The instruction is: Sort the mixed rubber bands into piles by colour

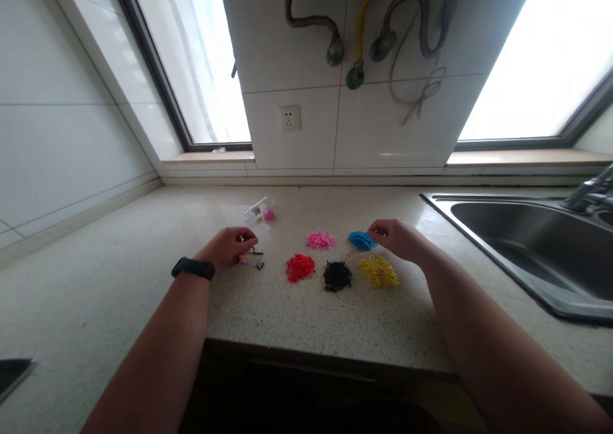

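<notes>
Five small piles of tiny coloured pieces lie on the speckled counter (pixel 335 319): pink (pixel 320 239), blue (pixel 361 240), red (pixel 300 267), black (pixel 337 276) and yellow (pixel 378 271). My right hand (pixel 400 237) rests at the right edge of the blue pile, fingers pinched together on something too small to make out. My left hand (pixel 230 245), with a black band on its wrist, is curled over a few loose yellow, black and pink bits (pixel 253 255) left of the red pile.
A clear plastic bag with a pink item (pixel 261 212) lies behind my left hand. A steel sink (pixel 531 242) with a tap (pixel 591 194) fills the right side. A wall socket (pixel 290 118) and hoses (pixel 364 32) hang on the tiled wall between two windows.
</notes>
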`<state>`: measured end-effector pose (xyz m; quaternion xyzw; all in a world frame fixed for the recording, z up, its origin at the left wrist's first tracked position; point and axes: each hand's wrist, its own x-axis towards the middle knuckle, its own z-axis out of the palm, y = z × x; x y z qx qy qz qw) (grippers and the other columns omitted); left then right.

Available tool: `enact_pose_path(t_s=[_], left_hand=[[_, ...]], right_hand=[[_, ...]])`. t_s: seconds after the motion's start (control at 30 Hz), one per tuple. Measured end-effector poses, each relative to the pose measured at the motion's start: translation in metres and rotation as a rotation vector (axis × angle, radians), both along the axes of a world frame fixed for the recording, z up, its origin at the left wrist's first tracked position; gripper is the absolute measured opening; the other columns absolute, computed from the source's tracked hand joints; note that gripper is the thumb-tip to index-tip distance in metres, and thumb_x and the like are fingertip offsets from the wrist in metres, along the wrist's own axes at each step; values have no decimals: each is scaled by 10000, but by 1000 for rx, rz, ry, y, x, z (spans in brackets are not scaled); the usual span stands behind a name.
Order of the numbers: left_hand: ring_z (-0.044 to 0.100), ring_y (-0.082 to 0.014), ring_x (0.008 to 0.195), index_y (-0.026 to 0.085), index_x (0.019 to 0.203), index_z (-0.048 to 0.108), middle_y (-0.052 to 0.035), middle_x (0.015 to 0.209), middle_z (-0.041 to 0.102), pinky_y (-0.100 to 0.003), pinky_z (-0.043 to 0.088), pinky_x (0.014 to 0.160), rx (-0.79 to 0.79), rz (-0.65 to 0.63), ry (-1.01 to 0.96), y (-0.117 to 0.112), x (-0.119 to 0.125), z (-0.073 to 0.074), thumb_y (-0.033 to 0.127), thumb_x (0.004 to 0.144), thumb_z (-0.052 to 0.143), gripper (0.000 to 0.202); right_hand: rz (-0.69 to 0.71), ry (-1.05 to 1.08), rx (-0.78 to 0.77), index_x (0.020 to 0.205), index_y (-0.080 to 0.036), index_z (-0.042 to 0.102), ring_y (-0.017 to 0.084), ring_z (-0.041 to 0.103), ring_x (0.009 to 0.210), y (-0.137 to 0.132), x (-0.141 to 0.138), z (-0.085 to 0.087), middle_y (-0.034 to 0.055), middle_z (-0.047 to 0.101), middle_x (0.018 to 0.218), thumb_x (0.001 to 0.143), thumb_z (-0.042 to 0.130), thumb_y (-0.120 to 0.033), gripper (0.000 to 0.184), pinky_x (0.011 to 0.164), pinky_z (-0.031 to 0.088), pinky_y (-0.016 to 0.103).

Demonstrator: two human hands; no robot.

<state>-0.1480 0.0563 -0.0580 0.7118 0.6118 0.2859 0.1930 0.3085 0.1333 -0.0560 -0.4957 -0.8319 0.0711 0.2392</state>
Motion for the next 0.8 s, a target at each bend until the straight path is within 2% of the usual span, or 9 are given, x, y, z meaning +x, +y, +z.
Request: enact_pose_path(t_s=[0.2,0.37,0.8], left_hand=[[578,-150,616,172,925,770,-32,729,674,-262,418,584,-157,-41,61,-3,-4,2,528,752,703,401],[618,-168,638,168,880,756,-46,704,719,-268,424,608,-233,-67,54,-5,-6,5,516,769,707,369],[621,-163,616,158,850,749,-55,697,730,-272,451,604,-286,-105,-27,-4,-10,-1,486,754,743,342]], right_hand=[[15,-6,-31,868,-216,748,153,608,625,0,0,1,39,723,743,892,567,-426,279,584,400,276],[32,5,-40,868,-210,743,159,619,648,-1,0,2,42,726,759,895,558,-404,269,600,412,279],[23,-31,-44,862,-205,742,147,590,617,-5,-3,5,41,718,749,896,565,-409,272,585,398,274]])
